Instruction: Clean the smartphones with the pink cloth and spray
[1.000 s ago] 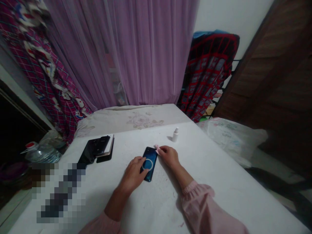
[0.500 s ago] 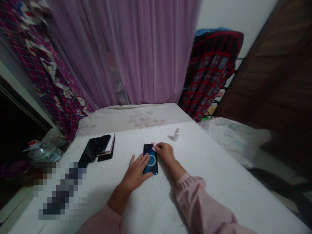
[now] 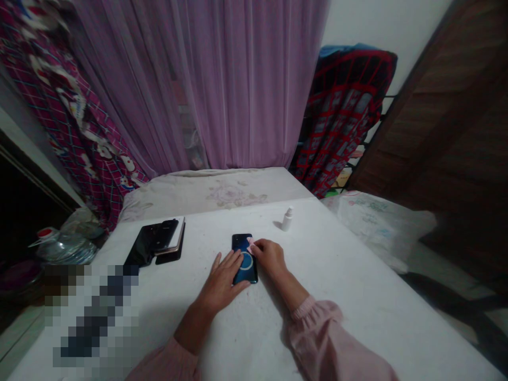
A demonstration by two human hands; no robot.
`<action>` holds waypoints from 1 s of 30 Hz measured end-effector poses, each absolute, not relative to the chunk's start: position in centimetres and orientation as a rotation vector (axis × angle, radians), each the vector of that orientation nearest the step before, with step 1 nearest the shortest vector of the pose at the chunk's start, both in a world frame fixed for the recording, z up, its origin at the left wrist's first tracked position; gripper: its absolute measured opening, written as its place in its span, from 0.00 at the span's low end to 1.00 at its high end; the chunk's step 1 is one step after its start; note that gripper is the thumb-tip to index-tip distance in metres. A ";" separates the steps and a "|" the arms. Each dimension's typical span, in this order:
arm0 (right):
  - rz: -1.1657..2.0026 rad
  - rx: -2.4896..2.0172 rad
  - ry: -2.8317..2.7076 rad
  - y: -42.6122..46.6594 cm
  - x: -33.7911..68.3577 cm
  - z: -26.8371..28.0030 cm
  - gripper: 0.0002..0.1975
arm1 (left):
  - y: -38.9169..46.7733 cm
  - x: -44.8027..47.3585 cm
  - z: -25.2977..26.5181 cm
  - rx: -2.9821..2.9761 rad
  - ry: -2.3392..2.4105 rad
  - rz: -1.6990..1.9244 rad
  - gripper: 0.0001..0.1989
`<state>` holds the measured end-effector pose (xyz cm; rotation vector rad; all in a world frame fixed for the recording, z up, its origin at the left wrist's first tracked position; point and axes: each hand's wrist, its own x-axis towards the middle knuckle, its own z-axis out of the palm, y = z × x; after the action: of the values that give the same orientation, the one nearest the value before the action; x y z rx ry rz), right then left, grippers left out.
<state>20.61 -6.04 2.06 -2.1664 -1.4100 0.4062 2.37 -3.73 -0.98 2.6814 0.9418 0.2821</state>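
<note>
A dark blue phone (image 3: 248, 274) with a pale ring on its surface lies flat on the white-covered table. My left hand (image 3: 221, 276) rests on its left side, fingers spread across it and the thumb at its lower edge. Between the fingertips of my right hand (image 3: 270, 257) is a small pink cloth (image 3: 251, 245), pressed against the phone's upper right part. Behind my right hand a small white spray bottle (image 3: 288, 219) stands upright.
Several dark phones or cases (image 3: 145, 244) and a white box lie stacked at the left. A blurred-out patch (image 3: 91, 312) covers something nearer. Beyond the table's left edge is a clear plastic jug (image 3: 65, 247); a plastic bag (image 3: 377, 225) hangs off the right.
My right hand has moved slightly toward me, bringing the pink cloth a little down the phone's right side. My left hand stays in place on the phone.
</note>
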 end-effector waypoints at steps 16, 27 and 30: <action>0.575 -2.017 -1.365 -10.6 20.2 1.4 0.09 | -4.1 2.7 -0.9 2.705 1.016 0.323 0.31; 1.087 -1.504 -0.817 -9.6 25.3 0.1 0.19 | -3.7 5.8 0.4 2.637 1.267 0.498 0.27; 1.105 -1.458 -0.765 -9.3 26.4 0.5 0.26 | -1.3 5.3 1.7 2.672 1.151 0.423 0.19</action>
<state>26.36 -9.35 0.51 -1.4577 -0.7651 1.1048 5.35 -1.30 1.74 2.6718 1.1514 0.4225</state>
